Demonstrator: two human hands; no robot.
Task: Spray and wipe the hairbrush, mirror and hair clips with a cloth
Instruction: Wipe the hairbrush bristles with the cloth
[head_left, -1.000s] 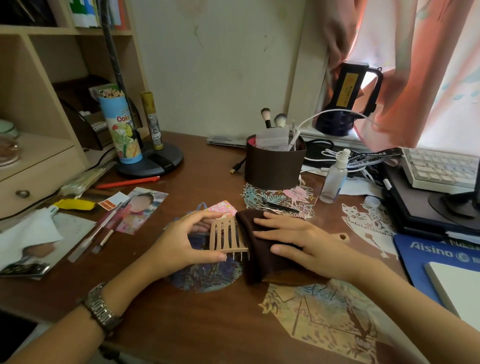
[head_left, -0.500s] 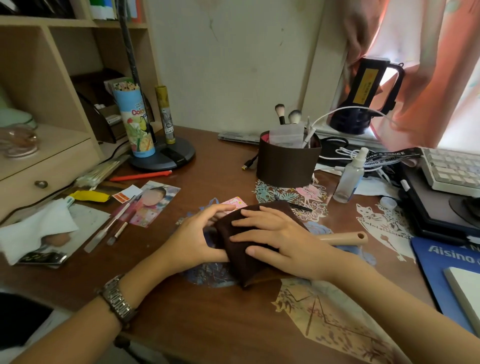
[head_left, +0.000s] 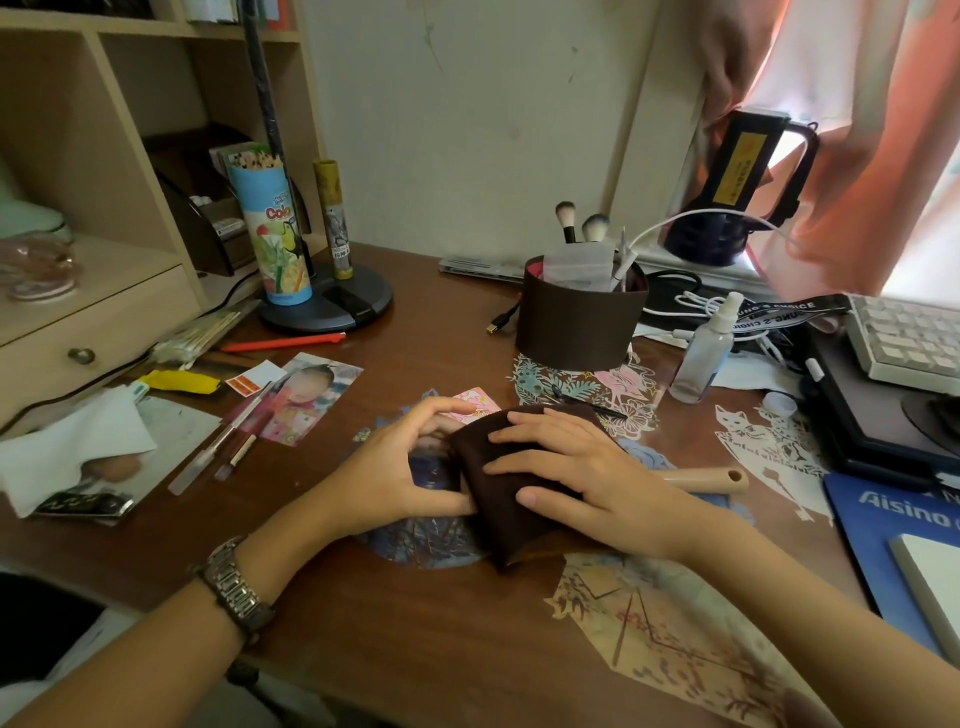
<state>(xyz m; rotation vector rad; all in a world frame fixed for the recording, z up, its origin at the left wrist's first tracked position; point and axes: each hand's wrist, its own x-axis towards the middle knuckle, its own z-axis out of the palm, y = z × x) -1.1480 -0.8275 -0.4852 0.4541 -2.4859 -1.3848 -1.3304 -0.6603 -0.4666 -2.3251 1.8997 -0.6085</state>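
Note:
A dark brown cloth (head_left: 498, 499) lies folded over the wooden hairbrush at the desk's middle. Only the brush's pale handle (head_left: 711, 479) sticks out to the right; its teeth are hidden. My right hand (head_left: 571, 478) presses flat on the cloth with fingers spread. My left hand (head_left: 400, 478) curls against the cloth's left edge, thumb and fingers gripping the covered brush head. A clear spray bottle (head_left: 702, 353) stands upright at the right, behind the hands. No mirror or hair clips can be made out.
A brown holder (head_left: 576, 322) with makeup brushes stands behind the cloth. A photo (head_left: 306, 400), pens and tissue lie at left; a pencil tube (head_left: 270, 228) and lamp base at back left. A keyboard (head_left: 909, 338) and blue pad (head_left: 893, 525) are at right.
The cloth has slid left over the brush's teeth, which showed a second ago and are now covered. My right hand moved left with it; the left hand stays at the brush head.

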